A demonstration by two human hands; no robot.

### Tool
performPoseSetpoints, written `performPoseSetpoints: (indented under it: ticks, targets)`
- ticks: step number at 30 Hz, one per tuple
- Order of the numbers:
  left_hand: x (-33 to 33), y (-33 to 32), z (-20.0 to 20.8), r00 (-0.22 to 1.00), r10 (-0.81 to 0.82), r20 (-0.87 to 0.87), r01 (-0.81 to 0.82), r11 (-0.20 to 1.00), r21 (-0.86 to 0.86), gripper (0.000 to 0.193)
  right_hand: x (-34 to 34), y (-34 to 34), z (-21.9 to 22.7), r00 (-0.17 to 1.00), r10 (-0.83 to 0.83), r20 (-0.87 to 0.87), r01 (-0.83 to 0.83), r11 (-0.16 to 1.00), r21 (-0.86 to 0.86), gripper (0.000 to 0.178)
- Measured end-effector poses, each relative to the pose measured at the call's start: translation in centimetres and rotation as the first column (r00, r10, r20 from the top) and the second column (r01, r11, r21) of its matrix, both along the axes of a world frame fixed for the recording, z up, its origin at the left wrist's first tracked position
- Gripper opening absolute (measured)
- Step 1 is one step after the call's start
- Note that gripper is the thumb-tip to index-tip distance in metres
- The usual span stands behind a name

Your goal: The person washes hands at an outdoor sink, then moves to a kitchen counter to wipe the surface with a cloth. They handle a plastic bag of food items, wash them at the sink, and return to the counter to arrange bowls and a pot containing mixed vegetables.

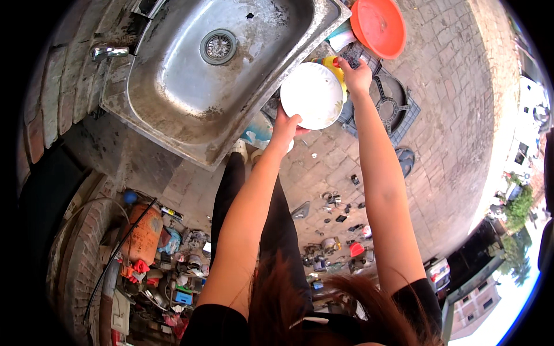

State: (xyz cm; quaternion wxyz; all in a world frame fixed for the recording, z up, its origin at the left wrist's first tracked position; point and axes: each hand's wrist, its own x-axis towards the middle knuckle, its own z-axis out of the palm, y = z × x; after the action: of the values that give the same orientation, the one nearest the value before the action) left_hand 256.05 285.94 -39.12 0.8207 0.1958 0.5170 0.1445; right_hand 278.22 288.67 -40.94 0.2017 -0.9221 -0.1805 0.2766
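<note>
A white plate (311, 95) with a faint leaf pattern near its rim is held beside the sink's right edge. My left hand (284, 130) grips it at the lower left, thumb over the rim. Just past the plate's upper right, my right hand (356, 76) is closed on a dark, rough scrubber (350, 59), partly covered by the fingers. A yellow and red package (329, 61) lies behind the plate and is mostly hidden by it. The steel sink (173, 124) has dark stains along its rim and a round drain strainer (219, 46).
An orange-red basin (378, 27) stands at the upper right, near a grey plastic crate-like base (398, 95) on brick paving. A tap (109, 53) juts from the left wall. Lower left, an orange gas cylinder (143, 233) stands among clutter. Small parts are strewn over the ground.
</note>
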Motion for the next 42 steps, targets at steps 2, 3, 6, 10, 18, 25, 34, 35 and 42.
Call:
performPoseSetpoints:
  ticks: [2, 3, 6, 10, 18, 25, 34, 35, 42]
  targets:
    - [0.2, 0.5, -0.2, 1.000, -0.003, 0.014, 0.003, 1.000, 0.005, 0.063, 0.6, -0.2, 0.1, 0.994, 0.104, 0.023, -0.104, 0.995, -0.003, 0.075]
    - [0.4, 0.6, -0.2, 1.000, -0.004, 0.017, 0.004, 1.000, 0.009, 0.064, 0.9, -0.3, 0.1, 0.989, 0.141, 0.044, -0.141, 0.990, 0.000, 0.072]
    - [0.5, 1.1, 0.1, 1.000, -0.019, 0.023, 0.019, 1.000, 0.000, 0.064, 0.7, 0.1, 1.9, 0.978, 0.207, -0.024, -0.207, 0.978, 0.005, 0.058]
    - [1.1, 1.2, 0.3, 0.999, -0.011, 0.045, 0.011, 1.000, -0.004, 0.063, 0.3, 0.0, 2.6, 0.975, 0.222, 0.006, -0.222, 0.973, 0.062, 0.059]
    - [0.7, 1.8, 0.5, 0.997, -0.050, 0.059, 0.048, 0.998, 0.026, 0.061, 0.5, 0.0, 1.5, 0.974, 0.227, 0.001, -0.227, 0.973, 0.047, 0.043]
    - [0.6, 1.8, 0.4, 0.997, -0.044, 0.068, 0.043, 0.999, 0.016, 0.062, 0.0, 0.6, 2.7, 0.970, 0.244, -0.013, -0.244, 0.970, -0.002, 0.052]
    - [0.8, 1.6, 1.0, 0.997, -0.032, 0.069, 0.031, 0.999, 0.007, 0.064, 0.4, 0.1, 1.0, 0.945, 0.296, 0.137, -0.289, 0.955, -0.070, 0.065]
    - [0.8, 1.7, 1.1, 0.997, -0.032, 0.064, 0.031, 0.999, 0.005, 0.064, 0.4, 0.1, 1.1, 0.944, 0.301, 0.138, -0.293, 0.953, -0.072, 0.065]
    - [1.0, 1.7, 1.0, 0.998, -0.039, 0.051, 0.039, 0.999, -0.002, 0.063, 0.3, 0.2, 0.9, 0.942, 0.303, 0.145, -0.296, 0.953, -0.071, 0.064]
